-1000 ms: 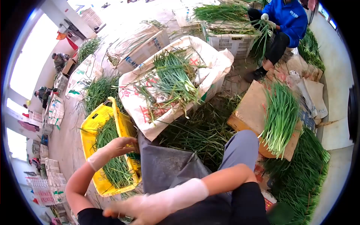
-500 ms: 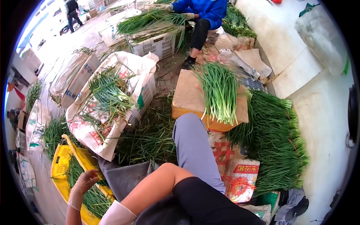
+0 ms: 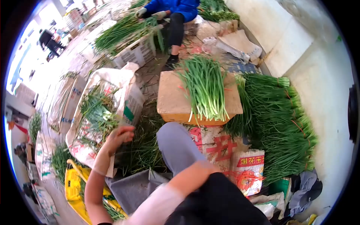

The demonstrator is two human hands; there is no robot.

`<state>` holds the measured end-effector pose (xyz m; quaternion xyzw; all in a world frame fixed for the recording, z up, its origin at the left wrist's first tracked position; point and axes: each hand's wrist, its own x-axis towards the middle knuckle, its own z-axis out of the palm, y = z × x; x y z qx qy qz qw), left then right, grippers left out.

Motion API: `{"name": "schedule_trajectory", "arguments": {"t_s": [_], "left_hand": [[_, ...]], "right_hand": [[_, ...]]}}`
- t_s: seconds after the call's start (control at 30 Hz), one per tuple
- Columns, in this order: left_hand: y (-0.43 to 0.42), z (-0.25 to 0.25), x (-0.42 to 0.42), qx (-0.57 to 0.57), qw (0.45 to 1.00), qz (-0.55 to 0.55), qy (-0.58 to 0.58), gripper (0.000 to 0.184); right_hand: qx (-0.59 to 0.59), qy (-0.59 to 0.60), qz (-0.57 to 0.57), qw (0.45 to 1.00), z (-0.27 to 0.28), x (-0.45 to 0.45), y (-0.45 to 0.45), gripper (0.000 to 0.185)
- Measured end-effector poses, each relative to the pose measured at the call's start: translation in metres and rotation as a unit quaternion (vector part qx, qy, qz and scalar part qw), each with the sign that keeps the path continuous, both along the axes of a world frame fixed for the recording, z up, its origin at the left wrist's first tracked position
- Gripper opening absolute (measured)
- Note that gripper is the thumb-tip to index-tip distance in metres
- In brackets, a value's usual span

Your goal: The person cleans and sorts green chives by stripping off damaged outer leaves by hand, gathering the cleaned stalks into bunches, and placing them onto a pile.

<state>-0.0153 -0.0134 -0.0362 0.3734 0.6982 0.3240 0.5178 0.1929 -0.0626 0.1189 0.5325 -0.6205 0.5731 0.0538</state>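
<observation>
My left hand (image 3: 119,139), its wrist in a thin pale glove cuff, hangs over the near side of the crate (image 3: 132,107) lined with a white sack. Its fingers are loosely bent with nothing visible in them. Loose green chives (image 3: 98,108) lie in that crate, just beyond the hand. My right forearm (image 3: 189,179) crosses low in front of me, with a white cover on its lower part; the right hand is out of view. A bunch of garlic chives (image 3: 206,90) rests on a cardboard-topped box (image 3: 170,95) in front of my knee, white ends towards me.
Tied chive bundles (image 3: 285,131) are stacked at the right by the wall. A yellow crate (image 3: 75,189) stands at lower left, beside grey cloth (image 3: 137,187). A co-worker in blue (image 3: 176,7) sits ahead, gloved hands over a white crate (image 3: 138,52) of chives.
My left hand has risen from above the yellow crate and moved right to the sack-lined crate. My right forearm has moved right and lower. The view has shifted; the chive bunch stays on the box.
</observation>
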Motion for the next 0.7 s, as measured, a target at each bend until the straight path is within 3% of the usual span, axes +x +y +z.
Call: {"name": "schedule_trajectory", "arguments": {"t_s": [0.03, 0.07, 0.1, 0.13, 0.17, 0.2, 0.23, 0.27, 0.33, 0.4, 0.43, 0.47, 0.5, 0.53, 0.57, 0.6, 0.63, 0.7], "left_hand": [[0.037, -0.001, 0.012, -0.004, 1.000, 0.004, -0.010, 0.036], [0.066, -0.020, 0.021, 0.023, 0.995, 0.010, -0.099, 0.034], [0.094, -0.036, 0.031, 0.048, 0.981, 0.019, -0.187, 0.033], [0.133, -0.034, 0.052, -0.033, 0.998, -0.015, -0.047, 0.035], [0.161, -0.074, 0.059, -0.027, 0.994, -0.025, -0.105, 0.040], [0.188, -0.102, 0.073, -0.085, 0.987, -0.026, -0.134, 0.049], [0.207, -0.125, 0.092, -0.123, 0.982, -0.034, -0.140, 0.053], [0.221, -0.147, 0.109, -0.145, 0.976, -0.019, -0.162, 0.056], [0.243, -0.126, 0.157, -0.182, 0.968, -0.058, -0.161, 0.057], [0.259, -0.138, 0.182, -0.010, 0.967, -0.004, -0.256, 0.056], [0.268, -0.155, 0.183, -0.019, 0.966, 0.001, -0.257, 0.056], [0.279, -0.179, 0.183, 0.081, 0.992, -0.013, -0.098, 0.060], [0.287, -0.183, 0.184, 0.179, 0.981, -0.028, 0.065, 0.064], [0.291, -0.187, 0.180, 0.176, 0.982, -0.024, 0.067, 0.064], [0.291, -0.171, 0.177, 0.128, 0.990, -0.008, 0.061, 0.061], [0.285, -0.165, 0.172, 0.076, 0.996, 0.007, 0.055, 0.059], [0.281, -0.186, 0.171, 0.138, 0.990, 0.021, -0.001, 0.059], [0.289, -0.191, 0.162, 0.128, 0.992, 0.000, 0.006, 0.060]], "right_hand": [[0.202, -0.040, -0.194, 0.959, -0.007, 0.011, 0.057, 0.019], [0.387, -0.083, -0.370, 0.840, -0.022, 0.026, 0.106, 0.021], [0.404, -0.140, -0.618, 0.660, -0.076, 0.044, 0.151, 0.022], [0.049, -0.209, -0.742, 0.635, -0.129, 0.068, 0.201, 0.030], [-0.311, -0.245, -0.759, 0.518, -0.175, 0.097, 0.248, 0.040], [-0.128, -0.361, -0.862, 0.331, -0.206, 0.134, 0.289, 0.056], [0.068, -0.447, -0.885, 0.115, -0.237, 0.167, 0.317, 0.071], [0.085, -0.488, -0.862, 0.112, -0.275, 0.185, 0.335, 0.087], [0.096, -0.487, -0.856, 0.145, -0.321, 0.178, 0.337, 0.089], [0.119, -0.556, -0.805, 0.170, -0.294, 0.147, 0.333, 0.086], [-0.079, -0.506, -0.795, 0.327, -0.303, 0.140, 0.334, 0.084], [-0.080, -0.512, -0.790, 0.327, -0.312, 0.127, 0.330, 0.084], [-0.036, -0.433, -0.852, 0.290, -0.320, 0.111, 0.324, 0.082], [0.008, -0.346, -0.904, 0.251, -0.325, 0.101, 0.323, 0.081], [0.005, -0.349, -0.901, 0.256, -0.323, 0.098, 0.330, 0.081], [0.004, -0.421, -0.867, 0.266, -0.316, 0.097, 0.335, 0.082], [0.006, -0.490, -0.827, 0.277, -0.310, 0.097, 0.336, 0.083], [0.058, -0.530, -0.801, 0.270, -0.304, 0.098, 0.344, 0.085]]}}
